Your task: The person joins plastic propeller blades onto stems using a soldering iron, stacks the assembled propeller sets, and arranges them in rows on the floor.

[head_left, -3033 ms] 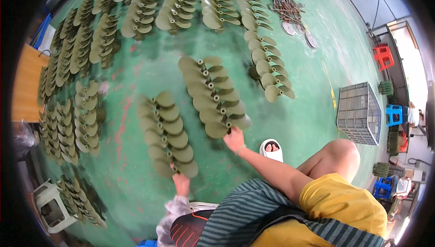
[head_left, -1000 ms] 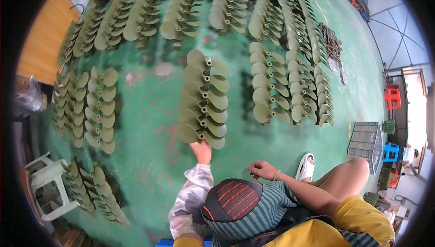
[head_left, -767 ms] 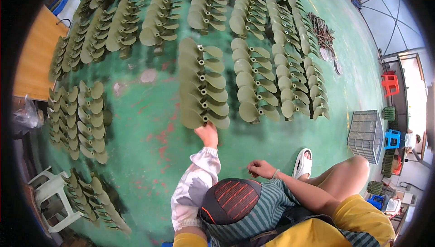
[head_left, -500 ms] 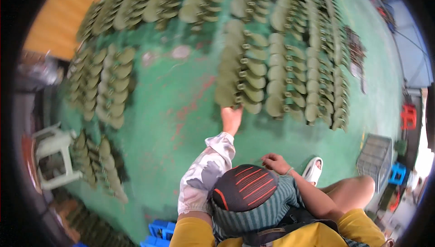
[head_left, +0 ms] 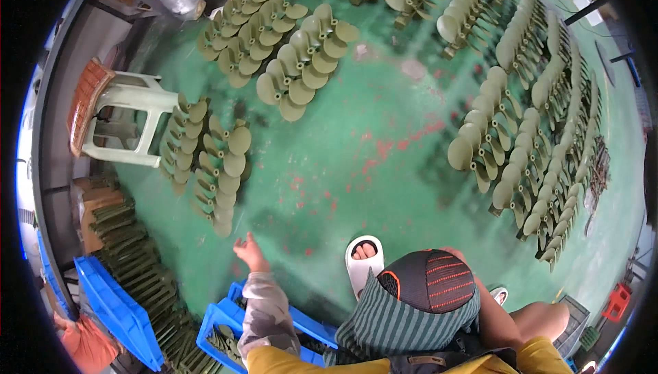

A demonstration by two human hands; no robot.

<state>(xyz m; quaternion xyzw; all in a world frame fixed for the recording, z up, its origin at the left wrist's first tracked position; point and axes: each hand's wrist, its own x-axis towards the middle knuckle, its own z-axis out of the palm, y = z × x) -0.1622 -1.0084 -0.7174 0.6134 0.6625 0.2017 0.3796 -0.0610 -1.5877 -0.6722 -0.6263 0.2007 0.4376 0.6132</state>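
My left hand (head_left: 251, 254) is held over the green floor, its fingers apart and nothing in them. Just beyond it stand rows of olive-green propellers (head_left: 226, 182), their round blades overlapping and ring-shaped hubs lined up. Below the hand, my sleeved forearm passes over a blue crate (head_left: 214, 319) that has olive parts in it. My right hand (head_left: 454, 256) is mostly hidden behind my knee, which wears a dark knee pad with orange lines; its fingers do not show. Longer rows of propellers (head_left: 480, 127) stand on the right.
A pale green plastic stool (head_left: 140, 103) with a brown top stands at left. Near it are a tilted blue crate (head_left: 120, 312) and a long stack of olive pieces (head_left: 140, 257). A red stool (head_left: 617, 302) and a grey crate (head_left: 574, 322) are at far right.
My view has swung left. My left hand has come away from the near end of a right-hand propeller row and moved left and back toward me, over the floor by the blue crate.
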